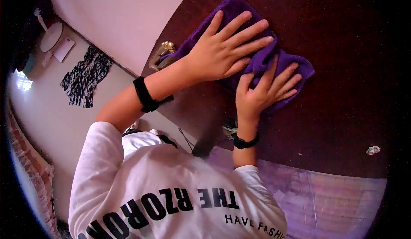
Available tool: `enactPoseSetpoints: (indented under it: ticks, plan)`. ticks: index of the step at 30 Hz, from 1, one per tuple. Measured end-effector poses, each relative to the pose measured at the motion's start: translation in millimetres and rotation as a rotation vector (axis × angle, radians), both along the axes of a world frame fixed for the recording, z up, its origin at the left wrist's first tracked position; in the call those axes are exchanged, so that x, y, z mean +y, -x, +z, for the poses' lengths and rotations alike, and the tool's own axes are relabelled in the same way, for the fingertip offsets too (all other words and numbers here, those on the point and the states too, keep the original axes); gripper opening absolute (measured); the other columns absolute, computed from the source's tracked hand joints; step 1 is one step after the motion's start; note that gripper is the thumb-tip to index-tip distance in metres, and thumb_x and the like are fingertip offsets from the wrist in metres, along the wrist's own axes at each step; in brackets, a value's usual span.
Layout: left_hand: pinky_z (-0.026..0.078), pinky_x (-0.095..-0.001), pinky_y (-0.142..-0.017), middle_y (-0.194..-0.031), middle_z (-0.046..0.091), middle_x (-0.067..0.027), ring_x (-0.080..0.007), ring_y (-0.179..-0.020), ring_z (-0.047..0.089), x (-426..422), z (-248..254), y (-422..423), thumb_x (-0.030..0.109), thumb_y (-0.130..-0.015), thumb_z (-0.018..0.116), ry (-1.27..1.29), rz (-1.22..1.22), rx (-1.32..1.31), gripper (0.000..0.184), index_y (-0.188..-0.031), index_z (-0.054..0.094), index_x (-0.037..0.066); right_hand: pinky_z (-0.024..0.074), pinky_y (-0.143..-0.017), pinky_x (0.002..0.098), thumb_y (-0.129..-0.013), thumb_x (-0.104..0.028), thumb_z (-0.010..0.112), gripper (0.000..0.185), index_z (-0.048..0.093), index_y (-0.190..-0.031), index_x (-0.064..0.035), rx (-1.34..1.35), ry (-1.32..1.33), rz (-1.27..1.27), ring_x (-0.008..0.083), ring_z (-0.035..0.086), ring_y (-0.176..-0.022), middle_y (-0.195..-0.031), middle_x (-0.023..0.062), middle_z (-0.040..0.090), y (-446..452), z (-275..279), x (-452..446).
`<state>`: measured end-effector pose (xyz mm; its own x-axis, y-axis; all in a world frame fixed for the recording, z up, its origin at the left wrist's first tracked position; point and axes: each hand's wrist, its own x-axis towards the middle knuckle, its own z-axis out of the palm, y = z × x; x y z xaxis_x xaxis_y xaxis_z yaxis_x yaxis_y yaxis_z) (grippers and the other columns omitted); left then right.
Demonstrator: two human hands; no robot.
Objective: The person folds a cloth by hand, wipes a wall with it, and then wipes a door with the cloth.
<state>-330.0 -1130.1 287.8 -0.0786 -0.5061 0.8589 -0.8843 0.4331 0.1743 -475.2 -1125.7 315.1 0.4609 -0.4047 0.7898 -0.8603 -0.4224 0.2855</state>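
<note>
A purple cloth (229, 7) lies bunched and folded on the dark reddish-brown tabletop (338, 33). My left hand (229, 46) rests flat on its upper part, palm down with fingers spread. Lower and to the right, my right hand (269, 85) presses on the cloth's other end, fingers spread; a fold partly covers its index finger. The two hands are close together but apart. Both wrists wear black bands. What lies under the cloth is hidden.
A shiny gold-toned object (167, 48) sits at the table edge by my left forearm. A small crumpled whitish piece (373, 150) lies at right. On the pale floor is a black-and-white patterned cloth (87, 76). A purple-toned, glossy covered surface (325, 196) borders the table below.
</note>
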Motion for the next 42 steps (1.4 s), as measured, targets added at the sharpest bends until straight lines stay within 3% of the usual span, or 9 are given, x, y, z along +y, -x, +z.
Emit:
enactPoseSetpoints:
  ticks: [5, 6, 14, 21, 23, 26, 31, 33, 42]
  plan:
    - [-0.005, -0.0527, -0.097, -0.135, 0.021, -0.0079, -0.0321, -0.125, 0.011, -2.9, -23.2, -0.8, 0.040, -0.079, 0.035, 0.030, 0.057, -0.025, 0.051, -0.126, 0.033, 0.021, 0.0044, -0.094, 0.0558, -0.078, -0.029, 0.040, 0.046, 0.039, -0.118, -0.0068, 0.031, 0.042, -0.022, 0.0442, 0.012, -0.121, -0.131, 0.0240, 0.021, -7.1, -40.1, -6.3]
    - [-0.005, -0.0476, -0.099, -0.134, 0.024, 0.0001, -0.0235, -0.126, 0.015, -1.6, -29.9, -1.3, 0.039, -0.076, 0.040, 0.017, -0.013, 0.080, 0.052, -0.126, 0.032, 0.026, 0.0044, -0.094, 0.0558, -0.078, -0.029, 0.040, 0.046, 0.039, -0.118, -0.0068, 0.030, 0.037, -0.026, 0.0442, 0.012, -0.121, -0.131, 0.0240, 0.021, -7.0, -49.0, -4.4]
    - [0.000, -0.0490, -0.099, -0.134, 0.023, -0.0009, -0.0247, -0.125, 0.017, 4.0, -80.4, -10.0, 0.039, -0.078, 0.040, -0.101, -0.017, 0.006, 0.050, -0.126, 0.033, 0.026, 0.0079, -0.094, 0.0552, -0.074, -0.026, 0.047, 0.042, 0.042, -0.112, -0.0090, 0.156, -0.075, 0.053, 0.0426, 0.019, -0.119, -0.128, 0.0214, 0.028, -0.3, -89.6, -2.1]
    - [-0.001, -0.0505, -0.098, -0.135, 0.020, -0.0048, -0.0287, -0.125, 0.013, 5.3, -42.8, -12.9, 0.037, -0.078, 0.040, -0.068, 0.018, -0.073, 0.052, -0.127, 0.031, 0.021, 0.0151, -0.091, 0.0577, -0.072, -0.026, 0.049, 0.047, 0.043, -0.116, -0.0106, 0.136, -0.175, -0.003, 0.0427, 0.019, -0.119, -0.130, 0.0194, 0.027, -2.7, -41.8, 8.3]
    - [-0.003, -0.0527, -0.097, -0.136, 0.018, -0.0084, -0.0324, -0.126, 0.009, 5.0, -14.8, -9.1, 0.036, -0.077, 0.042, -0.058, 0.021, -0.099, 0.055, -0.127, 0.030, 0.018, 0.0119, -0.091, 0.0588, -0.072, -0.027, 0.049, 0.049, 0.041, -0.119, -0.0140, 0.066, -0.169, -0.028, 0.0413, 0.021, -0.118, -0.130, 0.0168, 0.026, -2.2, -19.5, 7.8]
    - [-0.004, -0.0516, -0.097, -0.136, 0.018, -0.0098, -0.0324, -0.126, 0.008, 0.2, 6.8, -2.3, 0.038, -0.076, 0.044, 0.045, 0.047, -0.040, 0.056, -0.127, 0.030, 0.019, 0.0047, -0.092, 0.0599, -0.074, -0.032, 0.046, 0.053, 0.037, -0.124, -0.0154, -0.101, -0.068, -0.067, 0.0454, 0.009, -0.121, -0.133, 0.0210, 0.017, 2.2, 2.0, 5.1]
    - [-0.004, -0.0520, -0.097, -0.135, 0.018, -0.0118, -0.0336, -0.125, 0.009, -4.5, -15.8, -1.4, 0.041, -0.074, 0.046, 0.053, 0.096, -0.057, 0.057, -0.126, 0.034, 0.020, 0.0059, -0.089, 0.0627, -0.073, -0.037, 0.047, 0.054, 0.038, -0.123, -0.0162, -0.046, -0.021, -0.127, 0.0510, 0.008, -0.118, -0.130, 0.0267, 0.017, 11.5, -22.2, 1.5]
    - [-0.002, -0.0496, -0.098, -0.134, 0.024, -0.0031, -0.0257, -0.125, 0.017, -3.9, -28.6, -0.5, 0.041, -0.078, 0.041, 0.042, 0.053, 0.051, 0.051, -0.126, 0.033, 0.026, 0.0080, -0.087, 0.0647, -0.073, -0.037, 0.048, 0.054, 0.037, -0.123, -0.0181, -0.032, -0.047, -0.131, 0.0532, 0.012, -0.115, -0.129, 0.0283, 0.017, 14.0, -37.1, 3.1]
    - [0.001, -0.0501, -0.098, -0.135, 0.022, -0.0060, -0.0275, -0.125, 0.015, 2.8, -36.8, 1.4, 0.037, -0.078, 0.044, 0.010, 0.028, 0.086, 0.052, -0.127, 0.032, 0.024, 0.0092, -0.085, 0.0672, -0.076, -0.033, 0.048, 0.052, 0.034, -0.124, -0.0167, 0.016, -0.108, -0.086, 0.0535, 0.009, -0.114, -0.130, 0.0284, 0.011, 16.1, -55.5, 14.1]
